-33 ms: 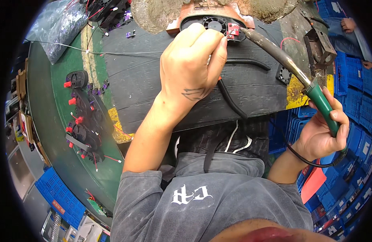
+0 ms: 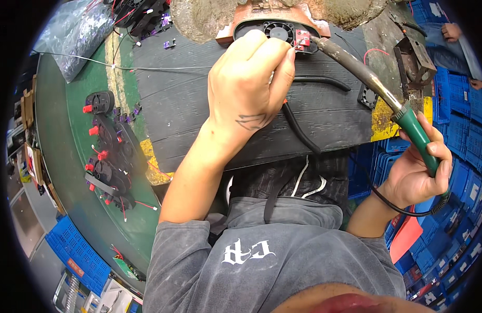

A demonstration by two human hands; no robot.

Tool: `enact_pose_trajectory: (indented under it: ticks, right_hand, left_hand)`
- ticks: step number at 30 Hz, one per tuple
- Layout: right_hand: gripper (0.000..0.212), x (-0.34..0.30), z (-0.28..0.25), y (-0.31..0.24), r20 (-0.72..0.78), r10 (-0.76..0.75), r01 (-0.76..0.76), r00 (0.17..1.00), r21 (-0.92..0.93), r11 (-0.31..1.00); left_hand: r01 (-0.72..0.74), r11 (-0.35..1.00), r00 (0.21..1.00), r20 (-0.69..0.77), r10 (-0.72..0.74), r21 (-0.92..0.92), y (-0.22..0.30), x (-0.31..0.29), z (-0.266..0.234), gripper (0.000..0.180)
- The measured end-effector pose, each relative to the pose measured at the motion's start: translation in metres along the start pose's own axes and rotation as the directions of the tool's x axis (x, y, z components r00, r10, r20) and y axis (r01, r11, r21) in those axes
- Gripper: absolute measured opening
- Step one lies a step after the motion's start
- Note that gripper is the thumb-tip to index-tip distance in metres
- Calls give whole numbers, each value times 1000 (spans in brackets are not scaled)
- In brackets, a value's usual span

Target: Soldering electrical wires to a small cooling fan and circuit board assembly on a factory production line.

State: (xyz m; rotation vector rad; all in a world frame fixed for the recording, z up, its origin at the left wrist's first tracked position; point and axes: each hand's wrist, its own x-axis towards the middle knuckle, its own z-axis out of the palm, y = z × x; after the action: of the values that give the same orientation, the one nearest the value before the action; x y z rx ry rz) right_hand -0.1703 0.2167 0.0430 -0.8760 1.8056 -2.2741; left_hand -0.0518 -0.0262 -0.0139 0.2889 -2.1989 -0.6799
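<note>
My right hand [image 2: 415, 175] grips the green handle of a soldering iron [image 2: 363, 75]. Its tip reaches up to the right edge of a small red circuit board [image 2: 302, 39]. That board sits beside a small black fan [image 2: 278, 33] in a dark oval housing [image 2: 244, 29], held in an orange-brown block [image 2: 226, 37]. My left hand [image 2: 248, 78] is closed in a pinch, its fingertips just left of the board. What they pinch is too small to make out. Two black curved handles [image 2: 324, 81], apparently of pliers, stick out beside that hand; their other end is hidden.
At left lie several black housings [image 2: 99, 136] with red connectors. A plastic bag [image 2: 76, 39] lies farther back. A metal bracket [image 2: 414, 62] and another fan [image 2: 367, 96] stand at right, near stacked blue crates [image 2: 457, 109]. Another person's hand [image 2: 451, 32] shows far right.
</note>
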Motion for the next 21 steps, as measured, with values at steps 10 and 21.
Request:
enact_pose_trajectory:
  ticks: [10, 21]
  right_hand:
    - [38, 0, 3, 4, -35, -4, 4, 999, -18, 1000]
    - [37, -1, 6, 9, -36, -4, 5, 999, 14, 1000]
  left_hand:
    - [7, 1000, 997, 75, -8, 13, 4, 2, -3, 4]
    - [31, 999, 999, 29, -32, 39, 0, -2, -1, 10]
